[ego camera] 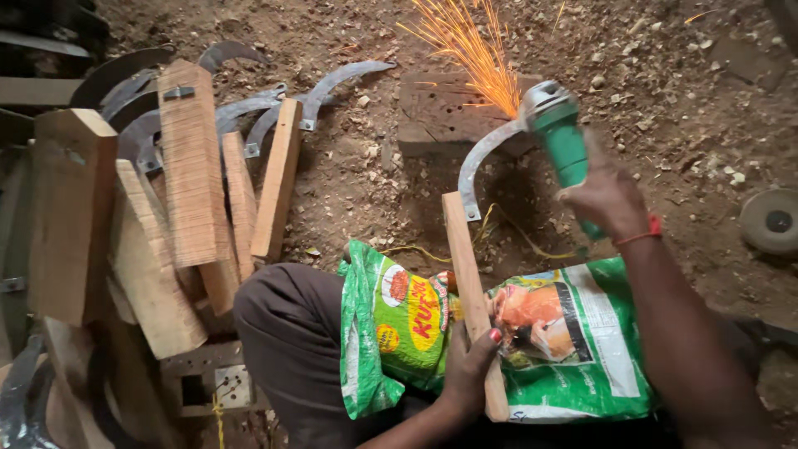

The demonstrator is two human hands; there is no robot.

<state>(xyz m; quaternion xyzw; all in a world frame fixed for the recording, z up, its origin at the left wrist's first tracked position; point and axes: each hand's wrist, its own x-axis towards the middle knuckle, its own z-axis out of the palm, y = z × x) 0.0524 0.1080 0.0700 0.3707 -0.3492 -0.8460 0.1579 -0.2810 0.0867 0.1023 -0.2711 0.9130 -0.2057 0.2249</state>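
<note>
A green angle grinder [564, 141] is gripped in the right hand [605, 193], fingers wrapped round its body. The left hand [470, 366] is clamped on the wooden handle [468, 291] of a sickle, which lies across a green printed sack [573, 341] over the lap. The curved blade [486, 158] is met by the disc at its upper end; sparks [465, 46] are thrown away over the dirt floor [665, 66].

Risks judged: blade kicked sideways if the handle grip loosens; sparks landing on wood shavings; sack caught by the disc if lowered. The disc guard is apparently facing up, though blur obscures it.

Room: open ground ahead and right; finished sickles [191, 166] stacked close on the left.
</note>
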